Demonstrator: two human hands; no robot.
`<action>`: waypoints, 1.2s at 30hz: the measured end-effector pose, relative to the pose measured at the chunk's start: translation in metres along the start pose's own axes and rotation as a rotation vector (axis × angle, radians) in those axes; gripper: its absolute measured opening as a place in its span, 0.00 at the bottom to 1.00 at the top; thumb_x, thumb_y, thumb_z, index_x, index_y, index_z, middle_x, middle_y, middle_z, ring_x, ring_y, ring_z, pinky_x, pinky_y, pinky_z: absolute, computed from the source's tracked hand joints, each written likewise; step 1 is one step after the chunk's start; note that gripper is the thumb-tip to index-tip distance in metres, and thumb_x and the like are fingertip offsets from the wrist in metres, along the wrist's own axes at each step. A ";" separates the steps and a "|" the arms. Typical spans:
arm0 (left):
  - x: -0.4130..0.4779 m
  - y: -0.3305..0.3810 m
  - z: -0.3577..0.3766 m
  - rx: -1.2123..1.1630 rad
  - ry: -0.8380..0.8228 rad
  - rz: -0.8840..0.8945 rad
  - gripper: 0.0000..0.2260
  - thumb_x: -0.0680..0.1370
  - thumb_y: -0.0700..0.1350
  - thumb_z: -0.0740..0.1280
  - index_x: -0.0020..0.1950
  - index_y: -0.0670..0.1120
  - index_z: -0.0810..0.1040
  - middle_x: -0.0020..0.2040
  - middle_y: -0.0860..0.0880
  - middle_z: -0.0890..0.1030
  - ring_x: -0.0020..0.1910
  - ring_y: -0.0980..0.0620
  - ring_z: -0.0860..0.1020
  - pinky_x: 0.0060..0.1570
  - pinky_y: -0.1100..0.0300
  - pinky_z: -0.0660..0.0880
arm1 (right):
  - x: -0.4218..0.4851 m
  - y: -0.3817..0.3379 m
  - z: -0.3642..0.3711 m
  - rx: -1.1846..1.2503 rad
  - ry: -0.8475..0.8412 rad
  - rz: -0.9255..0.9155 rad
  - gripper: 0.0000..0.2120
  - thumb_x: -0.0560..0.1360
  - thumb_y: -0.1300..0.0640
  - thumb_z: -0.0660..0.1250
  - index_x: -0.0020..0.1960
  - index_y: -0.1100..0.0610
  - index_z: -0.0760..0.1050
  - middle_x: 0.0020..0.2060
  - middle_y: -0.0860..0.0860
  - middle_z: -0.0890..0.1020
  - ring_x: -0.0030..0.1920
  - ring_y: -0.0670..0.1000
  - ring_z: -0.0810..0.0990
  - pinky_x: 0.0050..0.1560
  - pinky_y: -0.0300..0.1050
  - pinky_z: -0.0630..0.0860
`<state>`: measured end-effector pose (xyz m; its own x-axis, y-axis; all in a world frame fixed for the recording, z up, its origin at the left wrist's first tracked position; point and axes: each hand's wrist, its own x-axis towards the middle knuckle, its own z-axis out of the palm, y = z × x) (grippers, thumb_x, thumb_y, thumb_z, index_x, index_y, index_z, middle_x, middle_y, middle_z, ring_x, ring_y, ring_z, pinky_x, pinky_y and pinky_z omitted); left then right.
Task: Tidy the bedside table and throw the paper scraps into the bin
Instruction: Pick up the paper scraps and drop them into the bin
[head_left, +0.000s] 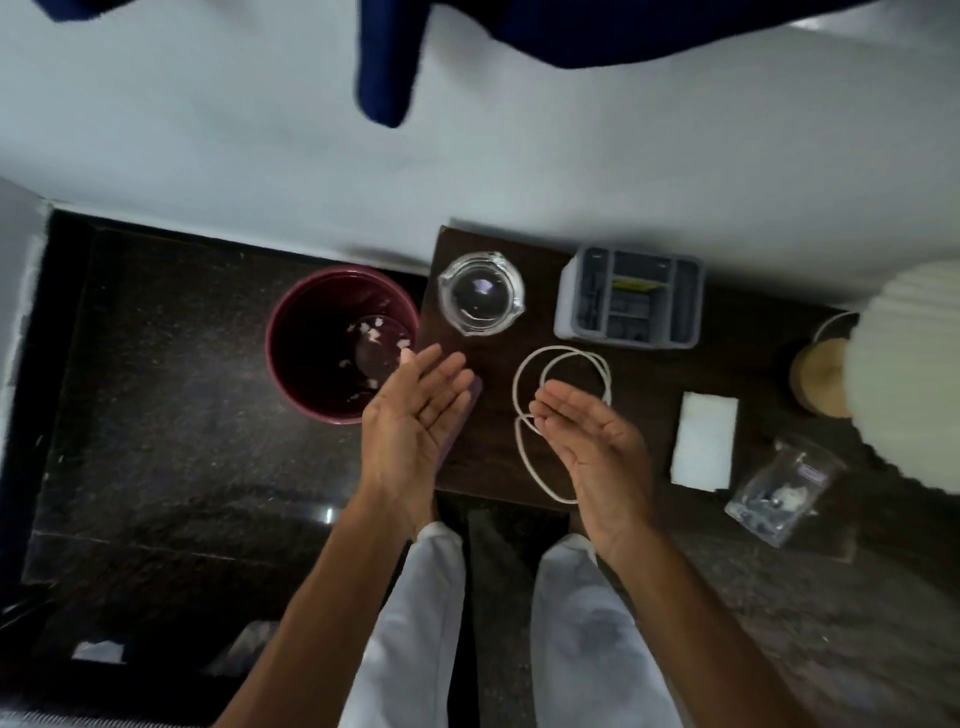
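Observation:
A maroon bin (291, 332) stands on the dark floor left of the dark wooden bedside table (483, 467). Small white paper scraps (371, 332) lie inside the bin. My left hand (415, 415) hovers palm up over the table's left edge, fingers straight toward the bin, holding nothing. My right hand (597, 447) is palm up with relaxed fingers above a looped white cable (563, 358) on the table, also empty.
On the table stand a glass ashtray (480, 293), a grey organiser tray (631, 296), a white folded pad (704, 441), a clear plastic bag of small items (784, 488) and a lamp (904, 374) with a wooden base (818, 376). A blue cloth (387, 67) hangs from above.

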<state>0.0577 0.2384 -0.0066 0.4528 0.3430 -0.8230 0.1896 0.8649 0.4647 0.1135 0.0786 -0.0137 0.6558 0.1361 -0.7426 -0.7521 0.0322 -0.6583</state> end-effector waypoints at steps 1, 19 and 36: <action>-0.006 -0.009 0.009 0.006 -0.023 -0.016 0.17 0.84 0.53 0.61 0.66 0.43 0.78 0.58 0.43 0.86 0.57 0.47 0.85 0.55 0.56 0.82 | -0.001 -0.002 -0.009 -0.003 0.019 -0.010 0.15 0.76 0.71 0.68 0.59 0.59 0.81 0.54 0.57 0.87 0.59 0.55 0.85 0.65 0.49 0.77; -0.056 -0.182 0.129 0.364 -0.256 -0.217 0.11 0.85 0.47 0.61 0.61 0.47 0.80 0.59 0.44 0.86 0.58 0.47 0.85 0.59 0.55 0.80 | -0.019 -0.017 -0.254 -0.599 0.754 -0.316 0.12 0.76 0.63 0.67 0.54 0.49 0.82 0.48 0.49 0.86 0.48 0.51 0.85 0.51 0.54 0.83; -0.056 -0.225 0.128 0.411 -0.126 -0.159 0.11 0.84 0.45 0.62 0.62 0.45 0.81 0.56 0.43 0.87 0.54 0.47 0.85 0.55 0.57 0.82 | 0.048 0.031 -0.342 -1.024 0.427 -0.319 0.23 0.69 0.54 0.79 0.62 0.53 0.77 0.59 0.59 0.78 0.52 0.57 0.81 0.51 0.56 0.82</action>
<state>0.1011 -0.0225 -0.0239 0.4879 0.1480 -0.8603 0.5841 0.6770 0.4477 0.1442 -0.2526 -0.1117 0.9221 -0.0862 -0.3773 -0.2708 -0.8401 -0.4700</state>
